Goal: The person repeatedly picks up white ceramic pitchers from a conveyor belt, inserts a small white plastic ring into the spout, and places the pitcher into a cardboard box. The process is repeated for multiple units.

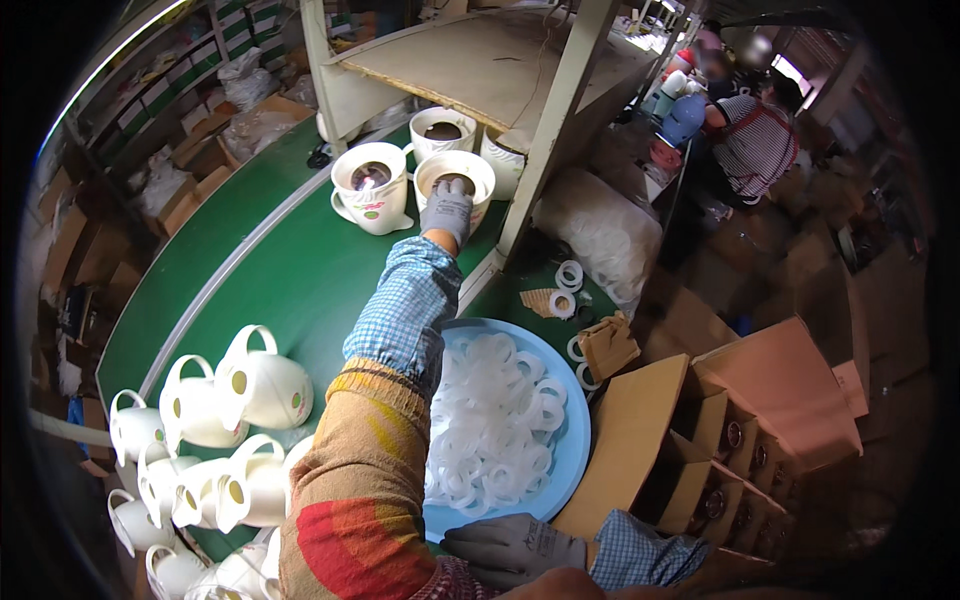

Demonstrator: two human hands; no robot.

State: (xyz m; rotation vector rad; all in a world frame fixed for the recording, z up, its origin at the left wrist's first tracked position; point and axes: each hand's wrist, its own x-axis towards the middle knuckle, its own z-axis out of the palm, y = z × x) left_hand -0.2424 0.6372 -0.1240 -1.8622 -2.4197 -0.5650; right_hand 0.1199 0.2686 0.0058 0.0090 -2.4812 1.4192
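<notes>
My left arm stretches forward, and my gloved left hand (448, 208) has its fingers over the rim and inside the mouth of a white jug (482, 205). The hand looks closed on that rim; the thumb is hidden. Beside it stand another white jug with a shiny inside (368, 205) and a white jug behind (441, 128). Low in the view, my gloved right hand (515, 545) lies nearly flat, fingers stretched out, against the near rim of a light blue basin (575, 430). Many translucent white rings (495, 400) fill the basin. The right hand holds nothing visible.
Several white jugs with handles (265, 385) crowd the green table (290, 270) at the left. An open divided carton (625, 450) holds brown round pieces at the right. A shelf post (560, 120) rises close to my left hand. Another person (750, 145) sits far right.
</notes>
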